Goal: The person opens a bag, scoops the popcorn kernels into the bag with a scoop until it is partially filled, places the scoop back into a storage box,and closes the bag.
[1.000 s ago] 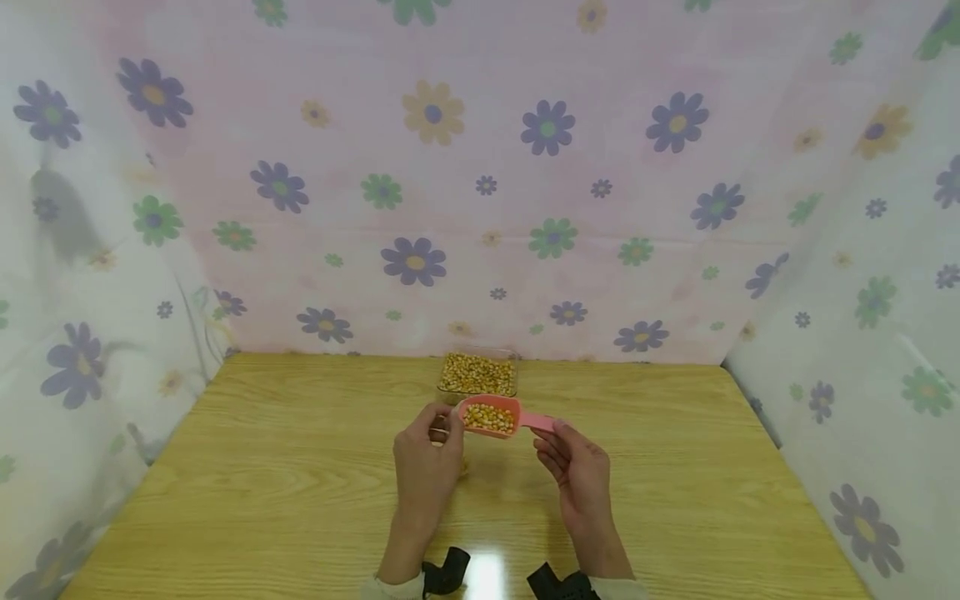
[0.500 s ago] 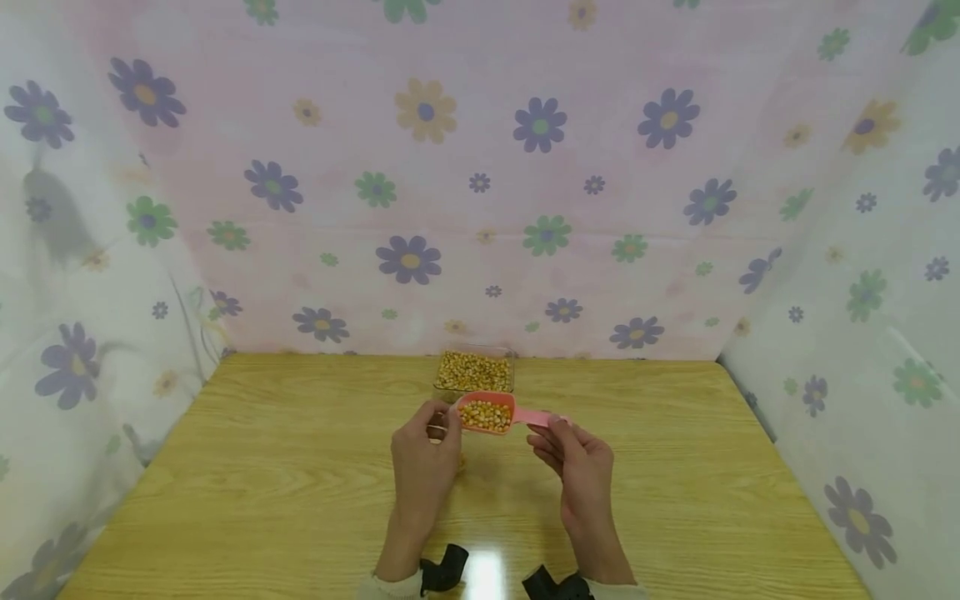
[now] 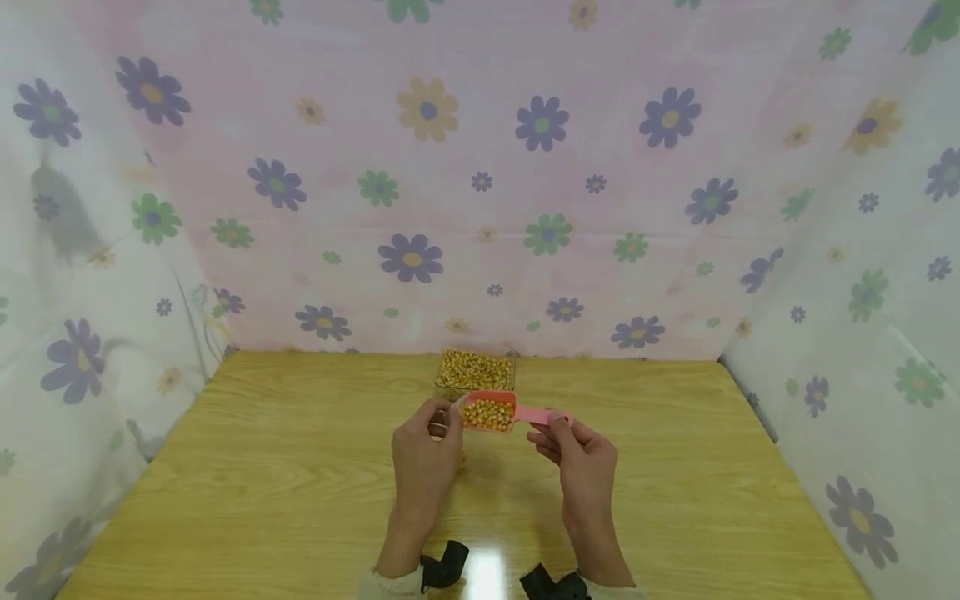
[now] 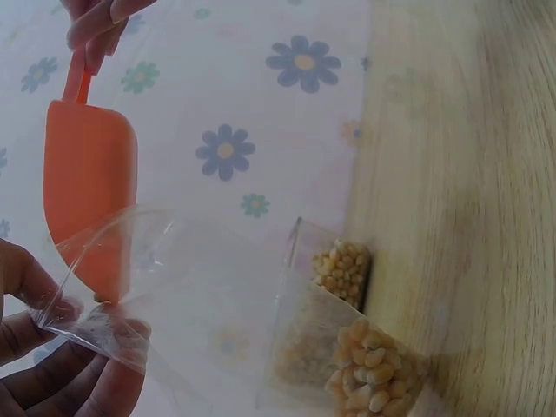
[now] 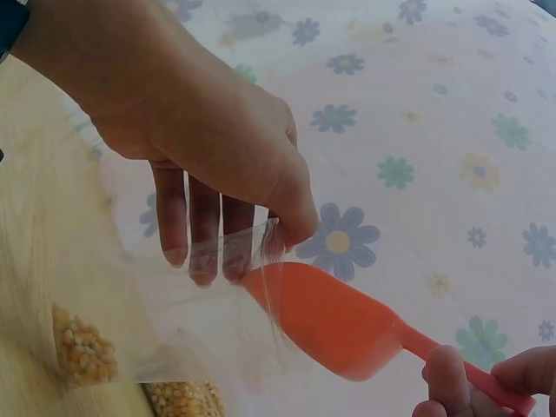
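Note:
My right hand (image 3: 587, 471) pinches the handle of a pink-orange scoop (image 5: 334, 321) between thumb and fingers. Yellow corn kernels (image 3: 489, 414) lie in the scoop's bowl. At the bowl's front end, my left hand (image 3: 425, 467) pinches the mouth of a clear plastic bag (image 5: 208, 334). The wrist views show the scoop's tip within the bag's mouth, near the left fingertips. The bag hangs below the left hand, with a clump of corn kernels (image 4: 373, 373) at its bottom. In the head view the left hand hides most of the bag.
Behind the scoop, a clear rectangular container (image 3: 448, 393) with many corn kernels stands at the back of the wooden table (image 3: 285, 467). A flowered cloth (image 3: 480, 208) hangs behind the table and along both sides.
My right hand has shifted slightly along the handle, whose end now shows past the thumb. The left hand stays almost where it was, and the scoop's tip remains beside it.

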### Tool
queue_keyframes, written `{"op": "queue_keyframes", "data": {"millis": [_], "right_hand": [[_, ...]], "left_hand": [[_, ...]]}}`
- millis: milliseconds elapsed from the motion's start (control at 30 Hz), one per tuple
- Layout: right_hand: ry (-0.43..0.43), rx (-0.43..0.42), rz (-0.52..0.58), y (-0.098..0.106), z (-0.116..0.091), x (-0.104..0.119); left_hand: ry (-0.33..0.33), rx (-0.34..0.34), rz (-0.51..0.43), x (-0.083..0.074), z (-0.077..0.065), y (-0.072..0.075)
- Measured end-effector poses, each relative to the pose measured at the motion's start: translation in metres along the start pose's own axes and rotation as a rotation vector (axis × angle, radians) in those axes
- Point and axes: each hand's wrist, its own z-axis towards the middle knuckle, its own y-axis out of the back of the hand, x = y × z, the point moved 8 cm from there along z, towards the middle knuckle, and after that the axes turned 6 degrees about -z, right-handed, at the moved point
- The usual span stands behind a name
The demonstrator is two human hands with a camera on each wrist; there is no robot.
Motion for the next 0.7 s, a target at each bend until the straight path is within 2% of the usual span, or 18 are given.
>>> {"op": "queue_keyframes", "data": {"millis": [333, 700], "right_hand": [[0.074, 0.001, -0.041, -0.006, -0.005, 0.007], [0.127, 0.004, -0.066, -0.006, -0.007, 0.011]], "left_hand": [[0.013, 0.001, 0.017, -0.001, 0.001, 0.0], [-0.004, 0.004, 0.015, 0.0, 0.0, -0.001]]}}
